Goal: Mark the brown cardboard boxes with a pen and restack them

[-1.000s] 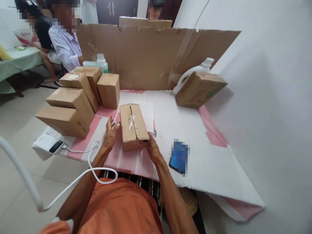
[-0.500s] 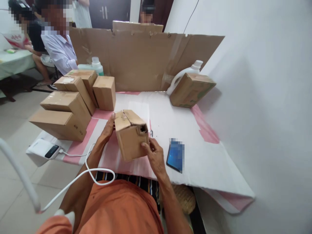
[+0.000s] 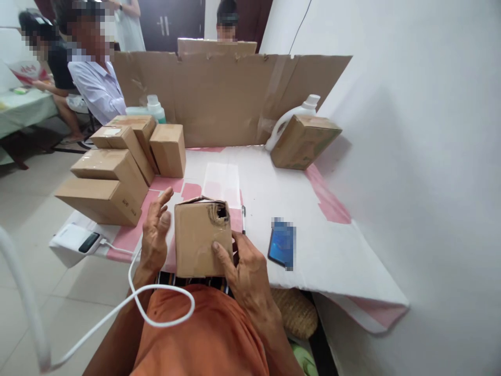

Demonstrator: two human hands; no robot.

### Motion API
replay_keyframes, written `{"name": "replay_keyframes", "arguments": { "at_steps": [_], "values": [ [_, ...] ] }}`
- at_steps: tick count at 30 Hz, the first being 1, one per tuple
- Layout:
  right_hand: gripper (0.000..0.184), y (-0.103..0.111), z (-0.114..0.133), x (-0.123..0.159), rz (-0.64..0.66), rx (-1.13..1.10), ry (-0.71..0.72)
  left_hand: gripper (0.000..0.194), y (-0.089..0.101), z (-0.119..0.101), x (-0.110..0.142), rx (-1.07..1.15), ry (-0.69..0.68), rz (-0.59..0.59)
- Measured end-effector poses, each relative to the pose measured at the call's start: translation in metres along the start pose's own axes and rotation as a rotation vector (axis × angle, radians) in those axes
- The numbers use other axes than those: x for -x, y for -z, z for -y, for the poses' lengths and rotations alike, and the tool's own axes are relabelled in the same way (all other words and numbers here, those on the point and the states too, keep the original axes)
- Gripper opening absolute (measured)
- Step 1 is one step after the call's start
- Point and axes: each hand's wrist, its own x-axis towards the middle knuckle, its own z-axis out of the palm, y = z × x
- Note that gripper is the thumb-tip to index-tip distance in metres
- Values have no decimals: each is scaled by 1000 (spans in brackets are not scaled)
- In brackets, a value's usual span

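Note:
A small cardboard box (image 3: 199, 240) with a torn dark hole in its upper right corner is held near the table's front edge. My right hand (image 3: 246, 266) grips its right side, thumb on the facing panel and fingers behind. To the left of the box, my left hand (image 3: 155, 235) is raised with fingers apart, holding nothing and not touching the box. Just beyond the box's right side, a pen (image 3: 243, 211) lies partly in view on the table. A phone (image 3: 282, 243) with a blue screen rests right of my right hand.
Several closed cardboard boxes (image 3: 88, 196) stand at the table's left. A white power bank (image 3: 74, 237) with a cable (image 3: 164, 287) sits at the front left. A tilted box (image 3: 305, 143) leans by a white jug (image 3: 311, 103) before a cardboard screen (image 3: 223, 99). Other people sit beyond.
My left hand has let go of the box and moved away to the left. The box has come closer to me and turned, so its holed panel now faces me more squarely.

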Motion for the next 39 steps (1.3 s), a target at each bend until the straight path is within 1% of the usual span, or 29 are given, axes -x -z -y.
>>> {"name": "replay_keyframes", "arguments": {
  "at_steps": [3, 4, 6, 8, 11, 13, 14, 17, 19, 21, 23, 25, 26, 27, 28, 29, 30, 31, 32, 33, 34, 36, 39],
  "values": [
    [49, 1, 5, 8, 25, 27, 4, 58, 2, -37, 1, -269, -179, 14],
    [48, 3, 6, 9, 30, 35, -1, 56, 0, -45, 3, -326, -203, 20],
    [46, 7, 10, 10, 35, 39, -10, 48, -5, -54, 6, -357, -191, 38],
    [47, 8, 15, 6, 22, -5, -18, 38, -8, -56, 10, -351, -172, 31],
    [47, 4, 20, -5, -73, -119, -30, 33, -7, -51, 13, -353, -206, 31],
    [48, -3, 24, -12, -125, -145, -17, 35, -3, -47, 15, -350, -212, 59],
    [49, -7, 26, -14, -132, -135, -7, 37, 0, -45, 15, -352, -192, 65],
    [51, -16, 35, -16, -126, -81, 23, 51, 7, -44, 15, -367, -106, 20],
    [53, -20, 40, -15, -129, -60, 39, 53, 9, -47, 14, -364, -71, 14],
    [54, -22, 42, -13, -133, -59, 47, 44, 8, -51, 12, -357, -59, 50],
    [54, -20, 38, -13, -141, -80, 47, 34, 3, -55, 10, -352, -82, 65],
    [54, -16, 27, -15, -139, -162, 58, 29, -4, -58, 8, -362, -122, 55],
    [55, -13, 17, -17, -125, -234, 52, 29, -7, -59, 8, -367, -137, 48],
    [57, -9, 4, -21, -109, -308, 23, 29, -9, -59, 7, -371, -140, 45],
    [59, -5, -10, -25, -96, -355, -37, 29, -12, -60, 7, -373, -136, 44],
    [60, 0, -27, -31, -81, -346, -127, 30, -13, -60, 7, -370, -126, 47],
    [60, 6, -45, -37, -81, -277, -238, 32, -14, -60, 8, -360, -121, 47],
    [55, 11, -63, -45, -76, -138, -345, 35, -15, -60, 8, -347, -115, 52],
    [46, 15, -80, -52, -55, 15, -434, 39, -15, -60, 8, -336, -107, 59],
    [36, 18, -96, -59, -42, 109, -491, 43, -15, -60, 9, -328, -94, 63],
    [27, 21, -108, -66, -18, 185, -532, 45, -15, -60, 9, -322, -80, 67],
    [16, 20, -126, -77, 33, 237, -570, 42, -16, -60, 8, -317, -55, 67],
    [16, 10, -134, -87, 116, 284, -589, 32, -17, -60, 3, -314, -39, 66]
  ]
}}
